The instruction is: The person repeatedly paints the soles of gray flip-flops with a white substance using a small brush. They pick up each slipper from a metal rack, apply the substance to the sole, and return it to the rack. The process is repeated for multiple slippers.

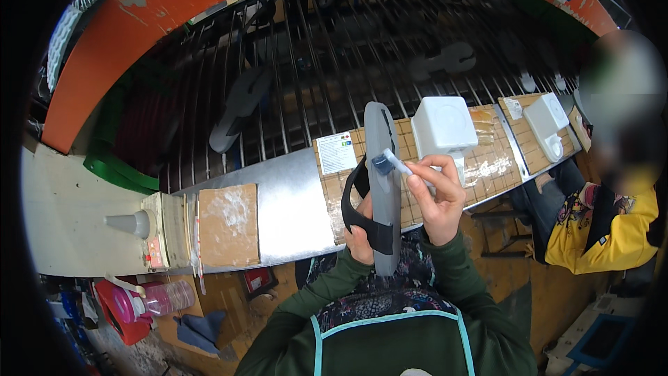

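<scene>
A grey sandal (381, 167) with black straps stands on edge, heel end down, in front of my chest. My left hand (360, 240) is closed round it from the strap side, and part of its fingers is hidden behind the black strap (376, 235). Between thumb and fingers, my right hand (440, 198) pinches a small toothbrush-like brush (394, 161) with a pale handle. The dark bristles touch or nearly touch the sandal's face near its upper half. Just beyond my right hand stands a white square container (444, 127) on the bench.
Metal rods (299, 90) run across ahead under an orange frame (104, 76), carrying grey sandals (240, 108). A cardboard piece (228, 225) lies on the bench at left, by a grey cone (131, 223). Lower left is a pink bottle (156, 299). A person in yellow (605, 230) sits at right.
</scene>
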A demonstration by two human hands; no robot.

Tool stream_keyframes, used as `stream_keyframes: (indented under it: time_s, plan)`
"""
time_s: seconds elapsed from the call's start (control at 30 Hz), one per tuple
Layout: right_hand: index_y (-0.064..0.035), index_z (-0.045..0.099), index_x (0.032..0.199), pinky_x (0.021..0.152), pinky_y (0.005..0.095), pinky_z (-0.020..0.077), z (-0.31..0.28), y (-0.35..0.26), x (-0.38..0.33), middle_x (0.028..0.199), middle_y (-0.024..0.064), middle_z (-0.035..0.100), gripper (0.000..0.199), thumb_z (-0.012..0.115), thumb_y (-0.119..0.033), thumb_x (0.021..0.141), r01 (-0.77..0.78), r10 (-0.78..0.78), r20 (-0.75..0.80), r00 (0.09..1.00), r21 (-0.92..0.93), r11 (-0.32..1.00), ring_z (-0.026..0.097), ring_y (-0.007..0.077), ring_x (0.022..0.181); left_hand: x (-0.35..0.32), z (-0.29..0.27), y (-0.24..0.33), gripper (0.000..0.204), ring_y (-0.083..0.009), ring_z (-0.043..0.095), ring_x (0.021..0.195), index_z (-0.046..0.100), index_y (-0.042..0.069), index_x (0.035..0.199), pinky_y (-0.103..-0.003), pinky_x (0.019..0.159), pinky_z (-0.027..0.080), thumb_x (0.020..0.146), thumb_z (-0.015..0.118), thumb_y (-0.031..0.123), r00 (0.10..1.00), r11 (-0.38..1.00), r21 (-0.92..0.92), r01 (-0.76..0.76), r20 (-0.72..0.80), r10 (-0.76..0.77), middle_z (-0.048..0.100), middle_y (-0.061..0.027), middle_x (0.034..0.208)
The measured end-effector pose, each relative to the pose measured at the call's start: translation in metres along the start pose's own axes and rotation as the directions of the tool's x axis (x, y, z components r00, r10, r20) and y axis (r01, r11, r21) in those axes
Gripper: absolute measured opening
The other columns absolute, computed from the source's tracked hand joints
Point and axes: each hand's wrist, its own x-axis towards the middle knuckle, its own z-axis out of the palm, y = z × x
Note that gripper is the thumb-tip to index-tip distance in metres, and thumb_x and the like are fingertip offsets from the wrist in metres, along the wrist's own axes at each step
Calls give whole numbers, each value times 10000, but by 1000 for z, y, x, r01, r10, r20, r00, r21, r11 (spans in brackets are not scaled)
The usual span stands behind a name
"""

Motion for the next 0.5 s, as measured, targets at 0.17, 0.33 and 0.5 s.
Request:
stream_keyframes:
  time_s: [0.17, 0.33, 0.5]
  plan:
    - [-20, 735, 1046, 688, 224, 460, 1, 2, 16, 969, 55, 551, 204, 707, -58, 847, 0, 0, -6, 1000, 2, 1000, 562, 118, 846, -6, -13, -3, 997, -273, 422, 1315, 316, -131, 1428, -377, 1072, 343, 915, 298, 724, 1000, 998, 68, 6, 16, -7, 389, -220, 1458]
    - [-21, 738, 1039, 698, 238, 473, -9, 5, 33, 946, 49, 555, 190, 700, -79, 862, -42, 41, 52, 998, 9, 999, 565, 112, 832, -4, -25, -3, 654, -387, 354, 1387, 466, 149, 1438, -502, 1122, 267, 997, 264, 588, 968, 937, 254, -240, 142, 209, 394, -230, 1478]
    - [-19, 740, 1025, 660, 221, 461, -20, 6, 45, 942, 42, 558, 176, 705, -82, 864, -25, 27, 93, 995, -21, 999, 559, 96, 797, 7, -34, -1, 540, -402, 342, 1393, 489, 292, 1418, -522, 1125, 260, 1006, 268, 562, 879, 786, 399, -472, 281, 385, 415, -219, 1469]
